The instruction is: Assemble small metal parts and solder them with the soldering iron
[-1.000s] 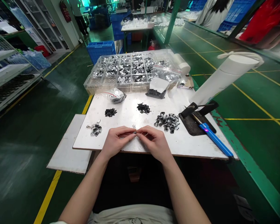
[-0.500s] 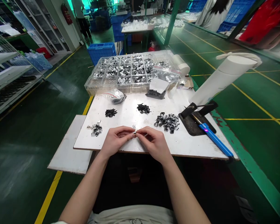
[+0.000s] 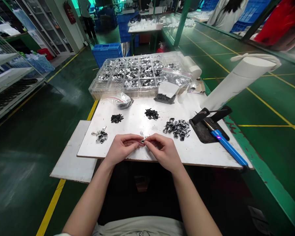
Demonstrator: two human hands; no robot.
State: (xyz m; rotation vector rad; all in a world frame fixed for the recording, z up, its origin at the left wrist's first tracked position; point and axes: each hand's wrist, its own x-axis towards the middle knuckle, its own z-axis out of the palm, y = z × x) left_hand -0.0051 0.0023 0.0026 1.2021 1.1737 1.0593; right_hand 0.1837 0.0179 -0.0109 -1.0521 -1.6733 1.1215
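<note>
Near the front edge of the white board [image 3: 132, 126], my left hand [image 3: 123, 147] and my right hand [image 3: 163, 150] meet fingertip to fingertip. Pinched between them is a small black-and-silver part [image 3: 142, 141], too small to name more exactly. Just beyond the fingers lie a few tiny silvery pieces [image 3: 142, 133]. To the right of my right hand is a heap of black-and-silver clip-like parts [image 3: 177, 128]. Two heaps of small black pieces, one left [image 3: 117, 118] and one central [image 3: 151, 114], lie farther back. Silvery parts [image 3: 101, 136] sit left of my left hand.
A blue soldering iron [image 3: 227, 147] rests on a black stand [image 3: 199, 132] at the right, beside a tilted white cylinder [image 3: 238, 82]. Behind stands a clear compartment tray [image 3: 94, 88] of metal parts, with plastic bags [image 3: 121, 100] before it. A person [image 3: 85, 16] stands far back.
The fingertips have parted slightly, and the small part between them shows more. Both hands stay in nearly the same place; the view has shifted a little.
</note>
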